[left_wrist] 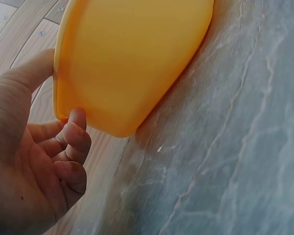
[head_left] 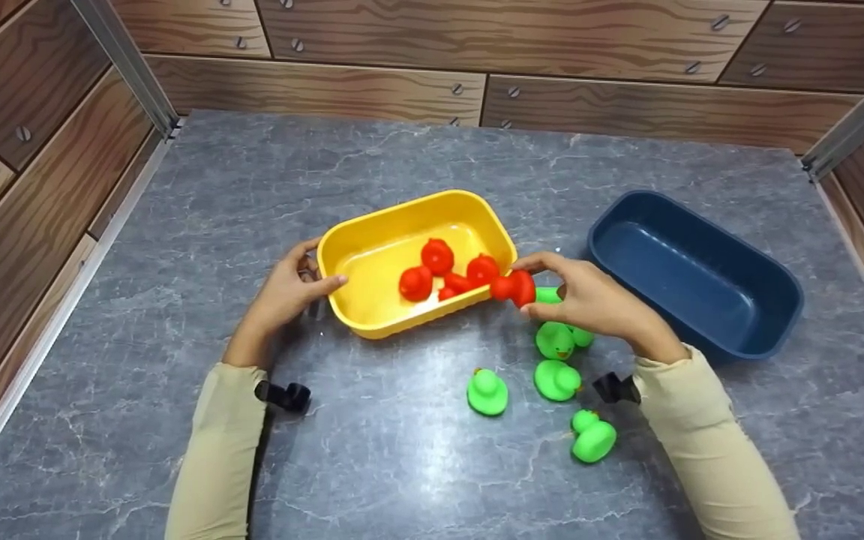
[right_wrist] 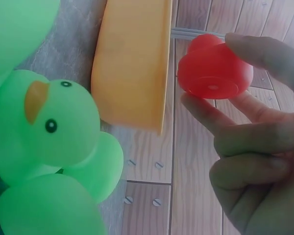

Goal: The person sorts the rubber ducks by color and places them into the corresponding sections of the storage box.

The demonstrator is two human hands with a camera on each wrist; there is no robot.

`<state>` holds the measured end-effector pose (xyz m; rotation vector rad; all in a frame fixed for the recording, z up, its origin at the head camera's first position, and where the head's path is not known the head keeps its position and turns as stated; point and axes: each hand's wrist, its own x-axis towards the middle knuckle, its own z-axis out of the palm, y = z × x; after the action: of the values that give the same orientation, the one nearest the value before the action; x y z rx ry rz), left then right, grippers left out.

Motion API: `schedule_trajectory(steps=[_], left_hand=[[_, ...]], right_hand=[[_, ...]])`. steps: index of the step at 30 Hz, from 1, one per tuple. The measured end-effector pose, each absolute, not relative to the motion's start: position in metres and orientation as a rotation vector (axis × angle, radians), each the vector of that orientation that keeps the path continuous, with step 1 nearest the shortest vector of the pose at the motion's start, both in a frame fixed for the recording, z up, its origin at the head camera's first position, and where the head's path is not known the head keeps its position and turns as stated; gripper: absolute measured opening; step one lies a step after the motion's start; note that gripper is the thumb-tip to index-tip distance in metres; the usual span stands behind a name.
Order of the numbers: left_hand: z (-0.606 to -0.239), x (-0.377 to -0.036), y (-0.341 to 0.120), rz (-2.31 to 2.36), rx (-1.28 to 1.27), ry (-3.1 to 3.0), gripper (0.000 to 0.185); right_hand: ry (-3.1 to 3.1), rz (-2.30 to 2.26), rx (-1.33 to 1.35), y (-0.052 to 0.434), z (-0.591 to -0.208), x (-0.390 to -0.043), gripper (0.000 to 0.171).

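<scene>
A yellow tub (head_left: pixel 372 247) sits mid-table with several red rubber ducks (head_left: pixel 437 257) inside. My left hand (head_left: pixel 293 289) grips the tub's left rim, thumb over the edge and fingers curled beneath the yellow tub (left_wrist: pixel 132 63). My right hand (head_left: pixel 586 296) pinches a red duck (head_left: pixel 516 287) at the tub's right corner; the right wrist view shows the red duck (right_wrist: pixel 213 68) between thumb and fingers, beside the yellow tub (right_wrist: pixel 134 63). Several green ducks (head_left: pixel 556 379) lie on the table below that hand, with a green duck (right_wrist: pixel 49 127) close in the wrist view.
An empty dark blue tub (head_left: pixel 694 274) stands to the right of the yellow one. Wood-grain walls (head_left: pixel 477 67) enclose the grey marble table (head_left: pixel 402 465) at the back and both sides.
</scene>
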<state>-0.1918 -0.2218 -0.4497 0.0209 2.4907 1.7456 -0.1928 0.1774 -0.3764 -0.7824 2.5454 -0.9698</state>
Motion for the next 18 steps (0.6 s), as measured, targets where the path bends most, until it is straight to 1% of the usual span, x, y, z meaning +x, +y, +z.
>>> schedule_trajectory(steps=[18], left_hand=[[-0.451, -0.192, -0.221, 1.74, 0.02, 2.501, 0.071]], right_hand=[[2.633, -1.08, -0.692, 0.161, -0.376, -0.198, 0.052]])
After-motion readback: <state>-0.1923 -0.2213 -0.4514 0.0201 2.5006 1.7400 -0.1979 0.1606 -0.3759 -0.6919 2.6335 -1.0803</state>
